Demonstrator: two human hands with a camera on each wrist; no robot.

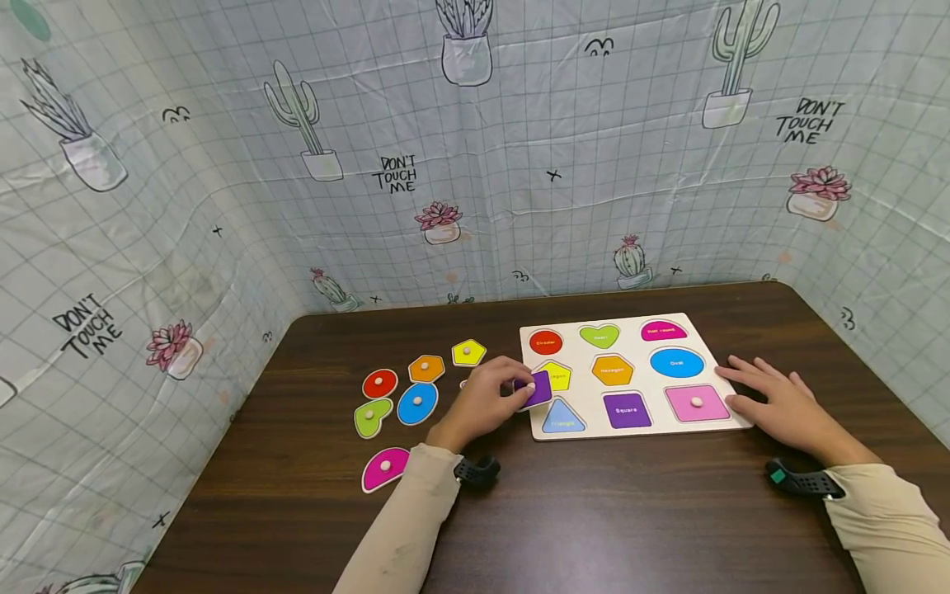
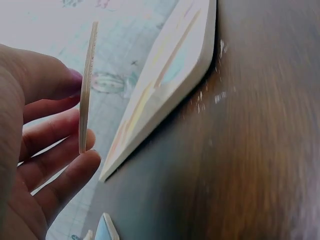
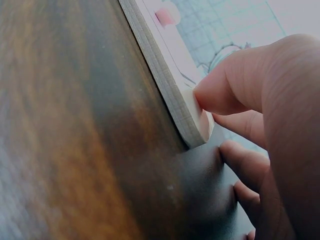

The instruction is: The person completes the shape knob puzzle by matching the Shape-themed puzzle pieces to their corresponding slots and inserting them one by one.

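Observation:
My left hand (image 1: 486,398) pinches a purple square puzzle piece (image 1: 543,388) by its small knob. The piece is raised over the left edge of the wooden shape board (image 1: 586,388) and overlaps the yellow pentagon spot. In the left wrist view the piece (image 2: 87,90) appears edge-on between thumb and fingers. My right hand (image 1: 787,410) rests at the board's right edge, fingers spread. Its thumb (image 3: 230,82) presses on the near right corner in the right wrist view. A pink rectangle piece (image 1: 708,403) with a knob sits in the board's lower right spot.
Loose knobbed pieces lie on the brown table (image 1: 297,511) to the left: a red circle (image 1: 374,388), green heart (image 1: 369,422), blue oval (image 1: 426,396), orange hexagon (image 1: 423,375), yellow pentagon (image 1: 475,358) and magenta half round (image 1: 377,478). A light blue piece (image 2: 103,231) is mostly hidden behind my left hand.

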